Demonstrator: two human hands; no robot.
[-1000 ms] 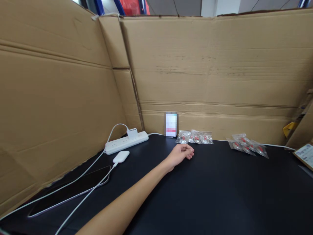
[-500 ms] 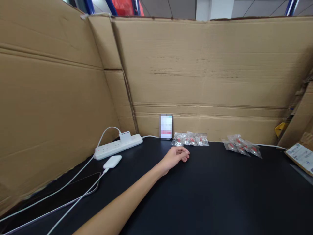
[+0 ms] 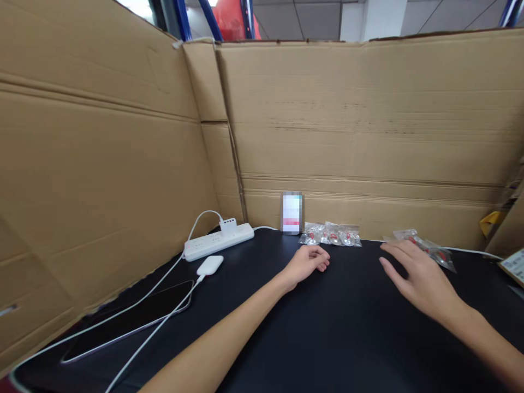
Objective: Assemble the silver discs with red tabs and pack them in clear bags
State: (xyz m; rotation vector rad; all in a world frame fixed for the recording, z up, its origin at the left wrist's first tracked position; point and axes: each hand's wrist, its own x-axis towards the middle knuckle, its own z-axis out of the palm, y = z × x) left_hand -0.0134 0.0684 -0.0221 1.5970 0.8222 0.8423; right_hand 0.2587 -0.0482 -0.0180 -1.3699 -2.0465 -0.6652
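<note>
Right pile of clear bags (image 3: 444,255) located on the black tabletop (image 3: 344,333), toward the back right, red bits visible inside; partly hidden from view by the right hand (image 3: 421,278). Contact between the two can't be told. Right hand held palm down, fingers extended, thumb spread well apart from them. Left hand (image 3: 303,266) laid on the tabletop near the middle, fingers curled in loosely with the thumb near them; whether anything is pinched can't be told. Left row of clear bags (image 3: 334,236), red bits in these too, set just behind the left hand. Upright screen (image 3: 292,213) stood at the row's left end near the back wall, content pixelated. Farther left: white power strip (image 3: 216,244) with charger (image 3: 228,225) plugged in; small white box (image 3: 210,265) in front of it, joined to a white cable (image 3: 162,323); dark tablet (image 3: 126,321) laid flat nearer the camera, crossed by that cable. Far right: labelled packet (image 3: 514,266), cut off by the frame edge. Tabletop bounded at back and left by cardboard walls (image 3: 368,153).
</note>
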